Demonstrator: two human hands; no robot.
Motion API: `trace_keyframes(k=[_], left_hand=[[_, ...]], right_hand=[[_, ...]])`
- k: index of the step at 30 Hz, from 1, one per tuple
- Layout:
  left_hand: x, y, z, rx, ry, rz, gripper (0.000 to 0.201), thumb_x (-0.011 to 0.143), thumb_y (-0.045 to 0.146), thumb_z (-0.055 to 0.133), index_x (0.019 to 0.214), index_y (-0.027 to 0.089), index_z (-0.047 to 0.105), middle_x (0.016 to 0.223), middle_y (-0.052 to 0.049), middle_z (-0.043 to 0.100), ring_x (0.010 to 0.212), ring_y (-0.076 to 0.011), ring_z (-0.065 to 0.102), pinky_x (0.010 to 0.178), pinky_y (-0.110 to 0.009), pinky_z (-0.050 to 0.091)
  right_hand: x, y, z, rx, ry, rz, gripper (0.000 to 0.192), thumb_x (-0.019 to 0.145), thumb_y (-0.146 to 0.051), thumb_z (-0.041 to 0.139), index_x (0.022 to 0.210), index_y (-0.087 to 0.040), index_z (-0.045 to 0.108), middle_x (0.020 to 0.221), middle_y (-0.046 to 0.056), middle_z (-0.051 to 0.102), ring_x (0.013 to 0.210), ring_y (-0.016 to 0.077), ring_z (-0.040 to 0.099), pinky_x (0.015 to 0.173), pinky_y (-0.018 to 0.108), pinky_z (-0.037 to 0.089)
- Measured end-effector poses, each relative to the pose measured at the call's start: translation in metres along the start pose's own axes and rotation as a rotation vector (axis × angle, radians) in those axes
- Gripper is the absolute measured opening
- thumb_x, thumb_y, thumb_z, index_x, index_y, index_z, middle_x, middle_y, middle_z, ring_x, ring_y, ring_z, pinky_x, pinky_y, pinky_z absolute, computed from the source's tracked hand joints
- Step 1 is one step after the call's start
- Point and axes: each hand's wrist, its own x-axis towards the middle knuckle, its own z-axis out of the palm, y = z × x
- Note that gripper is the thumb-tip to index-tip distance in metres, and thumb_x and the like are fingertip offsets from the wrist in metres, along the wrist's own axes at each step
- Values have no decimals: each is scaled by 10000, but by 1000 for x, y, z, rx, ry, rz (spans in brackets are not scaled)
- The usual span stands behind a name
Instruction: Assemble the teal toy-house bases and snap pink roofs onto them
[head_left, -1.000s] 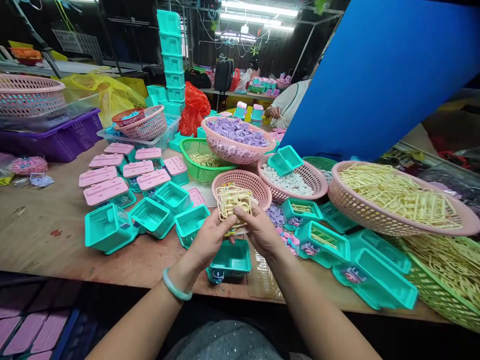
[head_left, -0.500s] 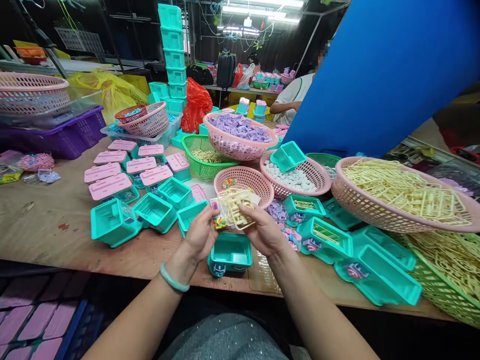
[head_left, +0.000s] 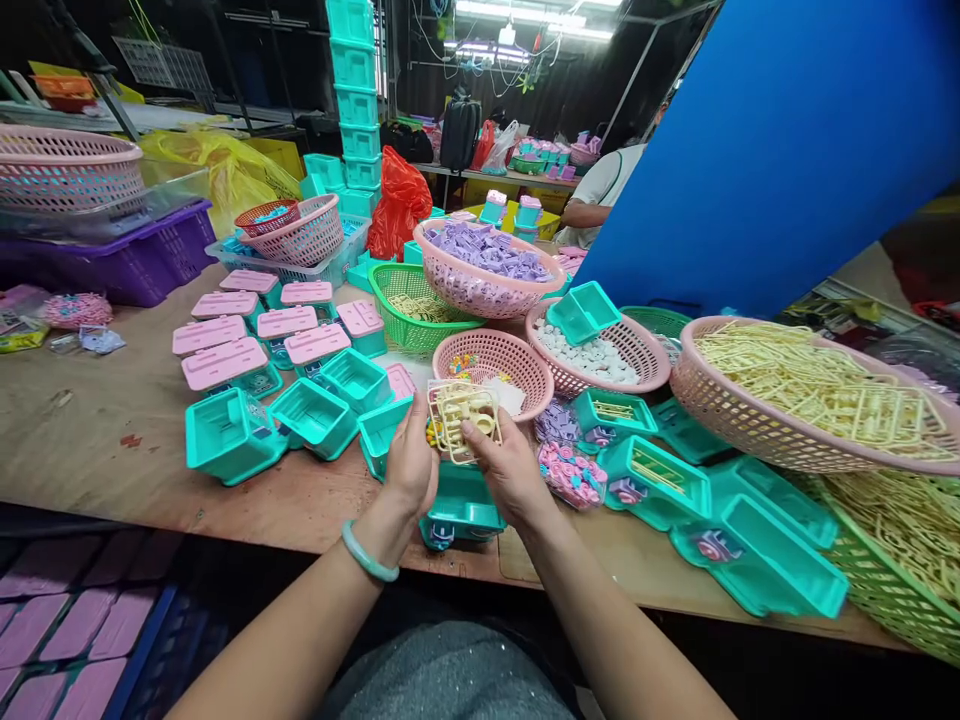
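Note:
My left hand (head_left: 411,462) and my right hand (head_left: 511,468) are both closed on a small stack of cream plastic parts frames (head_left: 452,412), held upright between them. The right thumb presses on the front of the frames. Some yellow and orange bits show at the left edge, mostly hidden by the left fingers. Directly below the hands stands an open teal plastic box (head_left: 465,512), partly covered by them. Just behind the frames is a pink basket (head_left: 529,365) with a few colourful pieces and white paper inside.
Pink-lidded teal boxes (head_left: 225,362) and open teal boxes (head_left: 232,440) crowd the left. Right of my hands lie a bag of pink pieces (head_left: 571,475) and a large pink basket (head_left: 720,405) of cream frames. A blue sheet (head_left: 750,150) hangs near a person's arm (head_left: 589,212).
My hands have come closer together around the cream frames, and the left hand has turned more upright. The coloured pieces at the left are now mostly covered. The view has shifted slightly.

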Motion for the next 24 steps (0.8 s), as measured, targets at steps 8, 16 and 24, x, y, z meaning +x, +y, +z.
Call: trace_keyframes(k=[8,16,24], left_hand=[[-16,8,-2,63,-186,-112,437,921,546,625,1140,177,706,1247,-117,734,1325,-313,583,1113,-432,466],[-37,14,-81,847,-539,-5,940,645,121,861,1496,286,497,1615,-90,438,1517,-334,353,1282,-491,184],[-33,18,-77,816,-451,-22,903,585,72,851,1420,267,569,1538,-118,524,1464,-362,426,1260,-525,213]], right_hand=[[-15,-17,-26,-254,-81,-66,428,775,-394,822,1154,-258,675,1170,37,753,1081,228,699,998,394,542],[-38,-21,-64,-921,-312,-219,274,906,-312,666,1171,-238,673,1120,71,747,999,253,683,880,411,519],[-26,-25,-32,-1761,-591,-556,211,912,-53,509,1006,-180,649,927,88,693,862,256,557,852,422,417]])
